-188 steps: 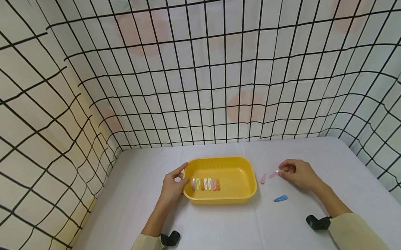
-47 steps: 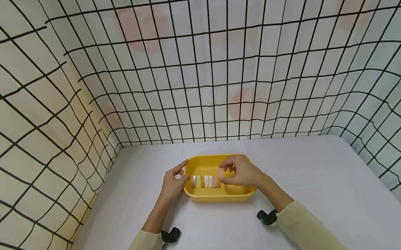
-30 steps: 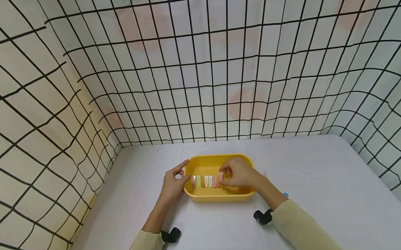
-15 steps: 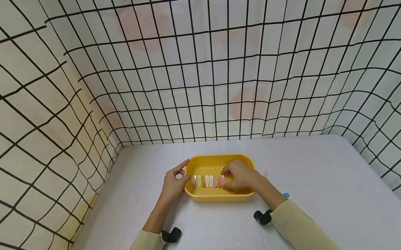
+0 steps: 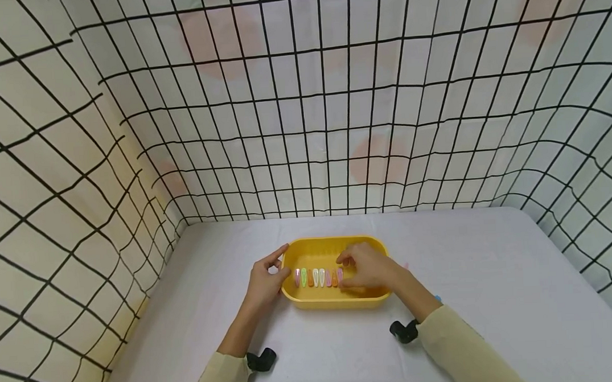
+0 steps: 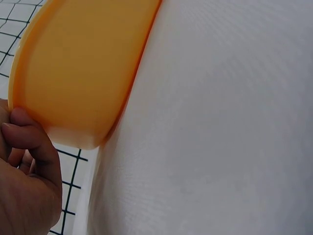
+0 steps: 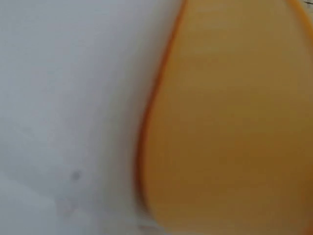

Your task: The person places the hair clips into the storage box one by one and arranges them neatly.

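Note:
A yellow tray [image 5: 314, 253] rests on the white-covered table, holding a row of small snap hair clips in pink, green, orange and white. My left hand [image 5: 261, 283] grips its left rim, thumb on the inner side and fingers outside. Over the right half of the tray is my right hand [image 5: 368, 266], thumb and fingers parted beside the last pink hair clip [image 5: 340, 276], which lies at the row's right end. The left wrist view shows the fingers [image 6: 32, 139] against the tray's outer wall [image 6: 83, 63]. Only the tray's outer wall [image 7: 230, 122] appears in the right wrist view; the hand is out of it.
Right of the tray, a pink clip [image 5: 405, 266] and a blue clip [image 5: 438, 298] lie mostly hidden behind the right forearm. Black grid netting [image 5: 329, 138] stands before a white backdrop around the back and sides.
My right hand took a pink clip from the table right of the tray, brought it in and laid it at the row's right end. Its fingers have let go. My left hand stays on the rim.

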### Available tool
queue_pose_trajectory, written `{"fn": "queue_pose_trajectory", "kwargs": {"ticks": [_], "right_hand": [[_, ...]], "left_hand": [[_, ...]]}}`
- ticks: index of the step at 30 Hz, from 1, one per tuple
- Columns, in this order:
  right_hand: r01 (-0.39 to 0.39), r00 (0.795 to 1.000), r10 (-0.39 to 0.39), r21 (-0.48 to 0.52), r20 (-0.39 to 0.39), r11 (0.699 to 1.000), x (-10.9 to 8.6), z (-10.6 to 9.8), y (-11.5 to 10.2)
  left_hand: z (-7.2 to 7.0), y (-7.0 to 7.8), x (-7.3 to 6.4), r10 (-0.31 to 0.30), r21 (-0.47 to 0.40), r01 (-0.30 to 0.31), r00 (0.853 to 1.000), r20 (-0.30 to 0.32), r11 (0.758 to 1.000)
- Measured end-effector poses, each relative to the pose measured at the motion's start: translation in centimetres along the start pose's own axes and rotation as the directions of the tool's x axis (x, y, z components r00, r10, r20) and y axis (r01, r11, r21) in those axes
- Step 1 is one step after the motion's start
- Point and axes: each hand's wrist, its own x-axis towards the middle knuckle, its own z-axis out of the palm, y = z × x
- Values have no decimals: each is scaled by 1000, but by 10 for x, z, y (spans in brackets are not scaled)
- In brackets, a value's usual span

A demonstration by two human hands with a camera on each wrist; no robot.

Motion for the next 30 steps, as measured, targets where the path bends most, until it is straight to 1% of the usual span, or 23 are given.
{"fn": "queue_pose_trajectory", "kwargs": {"ticks": [4,7,12,15,18,24,30], "right_hand": [[44,997,-43,26,-59,999,-6,-10,3],[46,994,-44,15,-105,999,-11,-17,7],[12,980,-13,-6,-200,1000,-25,-29,14],[4,970,1,22,-242,1000,-35,-36,18],[-2,964,12,39,-266,999,-43,-40,26],[-28,944,35,25,-327,999,-58,-49,47],[-48,925,48,9,-377,999,-71,-53,63]], "left_hand": [[0,1,-1,-3,-1,3,1000,1,1000],[0,1,-1,-6,2,6,1000,-2,1000],[0,2,-1,-8,9,8,1000,-4,1000],[0,2,-1,-13,12,13,1000,-2,1000],[0,2,-2,-18,13,18,1000,-2,1000],[1,2,0,-12,12,12,1000,0,1000],[0,3,0,-29,16,29,1000,-1,999]]}}
